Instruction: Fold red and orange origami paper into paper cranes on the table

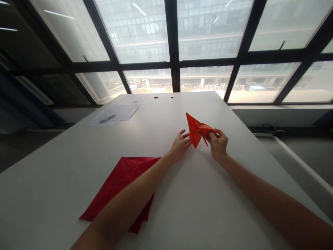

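Observation:
An orange folded-paper origami figure [194, 129] with pointed flaps is held just above the white table. My right hand [219, 143] pinches its right-hand flap between thumb and fingers. A thin orange point sticks downward near that thumb. My left hand [180, 146] is at the figure's left side, fingers spread, with the fingertips close to the left flap; whether they touch it I cannot tell. Under my left forearm lies a crumpled sheet of dark red paper [117, 180], creased and partly hidden by the arm.
Loose white printed sheets [130, 108] lie at the table's far left, with a pale, blurred object [107, 117] on them. Two small round fittings sit near the far edge of the white table [156, 135]. Large windows [145, 81] stand beyond; cables [272, 128] run along the floor at right.

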`<state>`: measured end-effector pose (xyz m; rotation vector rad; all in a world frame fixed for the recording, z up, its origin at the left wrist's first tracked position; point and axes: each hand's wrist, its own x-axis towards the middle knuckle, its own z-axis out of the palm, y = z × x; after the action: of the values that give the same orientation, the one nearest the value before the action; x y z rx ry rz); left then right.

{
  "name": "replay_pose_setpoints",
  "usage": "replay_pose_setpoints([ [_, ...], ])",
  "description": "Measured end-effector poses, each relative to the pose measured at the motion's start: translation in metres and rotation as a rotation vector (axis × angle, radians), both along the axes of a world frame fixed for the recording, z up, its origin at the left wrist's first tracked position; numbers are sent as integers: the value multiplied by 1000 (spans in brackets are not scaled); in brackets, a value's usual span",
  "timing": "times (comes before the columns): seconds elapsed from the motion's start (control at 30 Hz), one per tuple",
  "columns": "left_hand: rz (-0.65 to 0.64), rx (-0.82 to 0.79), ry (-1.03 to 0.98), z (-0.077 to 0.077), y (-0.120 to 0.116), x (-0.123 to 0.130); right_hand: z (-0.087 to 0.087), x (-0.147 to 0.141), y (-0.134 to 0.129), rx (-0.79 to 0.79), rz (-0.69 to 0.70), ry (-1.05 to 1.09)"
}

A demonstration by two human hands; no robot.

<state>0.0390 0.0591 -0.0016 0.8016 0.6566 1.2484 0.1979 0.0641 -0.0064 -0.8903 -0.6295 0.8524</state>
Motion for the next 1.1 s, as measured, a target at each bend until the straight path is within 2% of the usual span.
replay_pose_setpoints([
  [0.07, -180, 37, 85, 0, -4, 3, 2, -2, -1, -20, 12, 87],
  [0.13, -246, 84, 121, 0, -6, 4, 5, -5, -4, -32, 55, 138],
  [0.33, -3, 63, -63, 6, -3, -3, 10, -16, -17, -26, 200, 156],
  [0.43, -35, 149, -90, 13, -7, -2, 9, -19, -21, -36, 236, 113],
  [0.53, -54, 209, 25, 13, -10, 3, 7, -21, -24, -32, 256, 42],
  [0.6, -8, 187, 86, 10, -9, 5, 6, -22, -24, -25, 257, -23],
  [0.73, 107, 114, 152, 2, -2, 4, 2, -20, -20, -7, 202, -94],
  [0.93, 72, 102, 174, -2, 1, 4, -3, -8, -6, 18, 43, -102],
  [1.1, 179, 22, 175, -1, 1, 3, -7, 3, 3, 70, -19, -235],
])
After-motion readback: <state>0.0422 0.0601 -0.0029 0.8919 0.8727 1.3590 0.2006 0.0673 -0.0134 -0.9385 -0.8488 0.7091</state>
